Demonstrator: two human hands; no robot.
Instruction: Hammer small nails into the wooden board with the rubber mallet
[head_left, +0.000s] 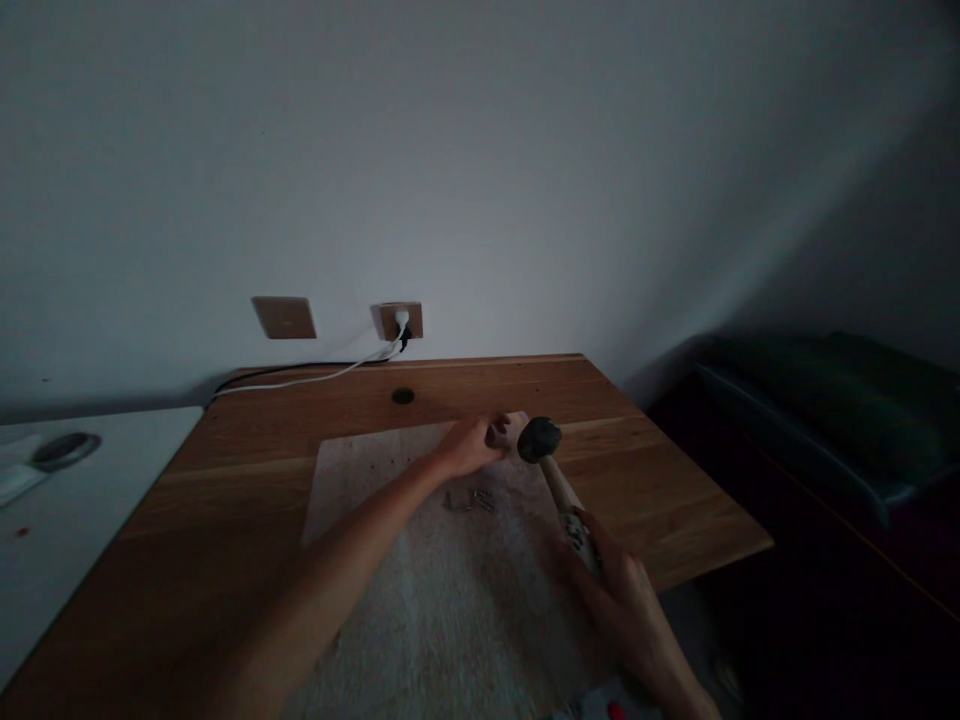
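My right hand (611, 580) grips the wooden handle of a hammer (551, 465), whose dark head hangs over the far edge of a pale cloth mat (420, 610). My left hand (476, 443) reaches across the mat, fingers pinched together just left of the hammer head; what they hold is too small and dark to make out. Several small metal nails (471, 500) lie on the mat below the left hand.
The mat lies on a wooden desk (247, 470) against a wall. Two wall plates sit behind, one with a white plug and cable (330, 372). A white table (60, 500) adjoins on the left. A dark bed or couch (825, 420) is to the right.
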